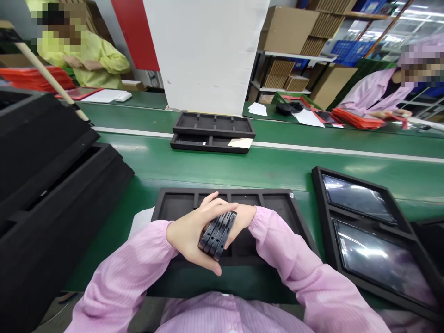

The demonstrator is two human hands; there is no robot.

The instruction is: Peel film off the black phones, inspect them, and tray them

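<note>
A stack of several thin black devices (pixel 218 235), their port edges facing me, is held between my hands over a black foam tray (pixel 277 200) with compartments. My left hand (pixel 194 231) wraps round the stack, thumb along its near side and fingers over the far side. Behind the stack, my right hand (pixel 243 221) touches it from the right; its fingers are mostly hidden by the devices and my left hand. The tray compartments that show hold nothing.
At right, a black tray (pixel 326 208) holds two glossy screens (pixel 381 259). Large black foam trays (pixel 69 199) stack at left. Two small trays (pixel 214 125) lie ahead, before a white panel (pixel 204 55). Two people sit across the green bench (pixel 277 166), one at each side.
</note>
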